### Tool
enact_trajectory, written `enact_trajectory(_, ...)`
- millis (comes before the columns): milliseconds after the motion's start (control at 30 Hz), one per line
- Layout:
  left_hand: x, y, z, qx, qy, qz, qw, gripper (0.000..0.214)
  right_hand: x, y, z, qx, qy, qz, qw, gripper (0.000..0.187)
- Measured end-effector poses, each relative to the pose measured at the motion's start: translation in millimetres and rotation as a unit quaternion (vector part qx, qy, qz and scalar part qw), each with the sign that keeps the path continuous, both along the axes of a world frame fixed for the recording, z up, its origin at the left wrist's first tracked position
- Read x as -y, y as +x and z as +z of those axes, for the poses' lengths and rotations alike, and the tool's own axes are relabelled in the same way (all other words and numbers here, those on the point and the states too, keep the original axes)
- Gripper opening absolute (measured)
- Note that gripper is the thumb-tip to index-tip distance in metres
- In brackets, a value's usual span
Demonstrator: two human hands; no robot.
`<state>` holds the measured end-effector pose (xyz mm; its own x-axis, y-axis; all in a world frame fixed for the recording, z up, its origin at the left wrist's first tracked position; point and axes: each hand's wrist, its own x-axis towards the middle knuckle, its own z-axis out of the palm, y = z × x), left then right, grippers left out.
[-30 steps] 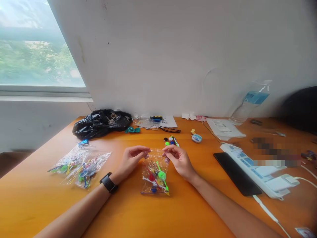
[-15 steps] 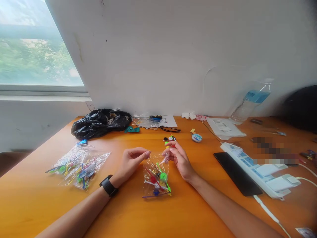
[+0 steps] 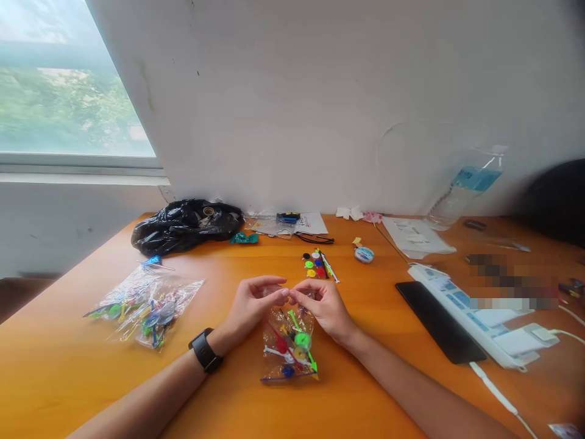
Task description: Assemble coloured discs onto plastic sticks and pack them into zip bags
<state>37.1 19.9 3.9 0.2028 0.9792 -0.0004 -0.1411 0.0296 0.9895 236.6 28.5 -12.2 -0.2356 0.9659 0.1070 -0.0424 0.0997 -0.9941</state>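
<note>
Left hand [image 3: 255,303], right hand [image 3: 328,306] both pinch clear bag [image 3: 289,343] at top edge — seemingly working its opening; next move likely calls for steady, fine grip.

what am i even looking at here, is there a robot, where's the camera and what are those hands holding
There is no robot: these are a person's bare left hand and right hand, with a black watch on the left wrist. The camera is worn on the head, looking forward and down. The fingertips meet at the upper end of a clear plastic bag with colourful small parts inside. On the wooden table, similar loose pieces lie beyond the hands, more filled clear bags to the left, and a dark phone beside a white power strip to the right.
</note>
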Motion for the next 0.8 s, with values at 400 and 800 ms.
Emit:
enact_trajectory(400,-8.3,-12.4,21.8,-0.116,-0.007,-0.010,0.993,0.038,-11.2,11.3,-6.6,-0.006,-0.042,-0.011,0.999,0.036)
enact_trajectory(800,-9.4,-11.7,15.3,-0.129,0.026,-0.054,0.990,0.040,-9.2,14.4,2.6,-0.002,-0.065,0.060,0.996,0.036)
